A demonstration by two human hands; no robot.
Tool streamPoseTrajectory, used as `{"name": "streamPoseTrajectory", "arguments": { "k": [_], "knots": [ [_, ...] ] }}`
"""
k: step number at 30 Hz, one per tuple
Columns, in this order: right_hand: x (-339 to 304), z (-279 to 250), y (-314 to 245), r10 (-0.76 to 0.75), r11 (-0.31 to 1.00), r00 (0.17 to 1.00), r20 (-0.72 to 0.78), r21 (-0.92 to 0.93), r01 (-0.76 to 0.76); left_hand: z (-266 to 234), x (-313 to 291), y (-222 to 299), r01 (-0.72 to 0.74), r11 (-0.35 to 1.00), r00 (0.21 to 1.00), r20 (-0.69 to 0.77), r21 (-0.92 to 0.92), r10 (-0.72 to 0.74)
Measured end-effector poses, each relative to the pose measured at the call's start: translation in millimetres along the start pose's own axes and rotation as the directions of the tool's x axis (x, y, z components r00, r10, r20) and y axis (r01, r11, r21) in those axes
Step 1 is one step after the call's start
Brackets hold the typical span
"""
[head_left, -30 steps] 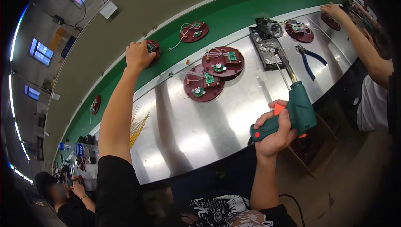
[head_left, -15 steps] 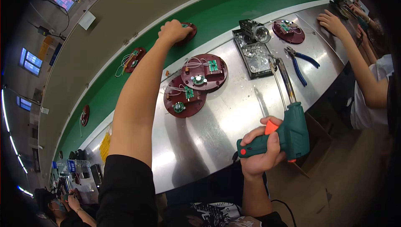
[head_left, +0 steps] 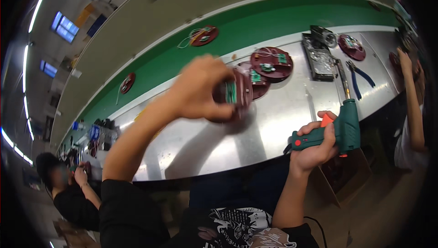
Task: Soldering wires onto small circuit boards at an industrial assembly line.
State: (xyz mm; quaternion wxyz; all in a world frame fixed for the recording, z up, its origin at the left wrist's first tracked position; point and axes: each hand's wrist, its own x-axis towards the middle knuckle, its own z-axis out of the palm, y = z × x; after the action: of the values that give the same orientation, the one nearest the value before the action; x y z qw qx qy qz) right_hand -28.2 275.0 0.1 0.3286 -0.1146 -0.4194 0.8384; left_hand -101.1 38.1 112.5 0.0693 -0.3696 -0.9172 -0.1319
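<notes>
My left hand [head_left: 198,88], blurred by motion, grips a maroon round housing [head_left: 245,86] with a green circuit board on it, above the metal bench. Its fingers and thumb hide part of the piece. My right hand [head_left: 315,154] is wrapped round a green soldering gun [head_left: 349,127] with an orange trigger, its tip pointing up and away from me. Just beyond the held piece, two similar housings lie on the bench, the upper one [head_left: 283,69] overlapping the lower one [head_left: 261,92]. Both carry small boards and parts; pale wires show on the upper one.
A black soldering stand with a tray [head_left: 323,75] stands at the back right. Blue-handled cutters [head_left: 363,78] and another maroon housing [head_left: 353,52] are beside it. More housings lie on the green strip [head_left: 255,25]. People work at both sides; a carton [head_left: 340,188] is below the bench edge.
My left hand has taken a maroon housing off the green strip and brought it nearer over the bench. The view has swung left; my right hand still holds the soldering gun.
</notes>
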Motion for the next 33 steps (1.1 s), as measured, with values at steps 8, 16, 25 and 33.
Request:
{"name": "streamPoseTrajectory", "arguments": {
  "k": [8,16,25,33],
  "knots": [
    [-25,24,-12,0.023,0.999,0.984,0.175,0.035,-0.03,50,-103,41,0.334,0.941,0.94,-0.052,-0.063,-0.337],
    [-29,25,-1,0.096,0.995,0.946,0.31,0.004,-0.103,23,-153,17,0.633,0.762,0.743,-0.382,0.135,-0.549],
    [-14,14,6,0.184,0.977,0.926,0.33,0.041,-0.209,5,-226,-23,0.722,0.661,0.692,-0.176,0.206,-0.701],
    [-11,8,7,0.18,0.976,0.924,0.336,0.054,-0.21,-7,-226,-29,0.661,0.747,0.74,-0.231,0.075,-0.632]
  ]
}}
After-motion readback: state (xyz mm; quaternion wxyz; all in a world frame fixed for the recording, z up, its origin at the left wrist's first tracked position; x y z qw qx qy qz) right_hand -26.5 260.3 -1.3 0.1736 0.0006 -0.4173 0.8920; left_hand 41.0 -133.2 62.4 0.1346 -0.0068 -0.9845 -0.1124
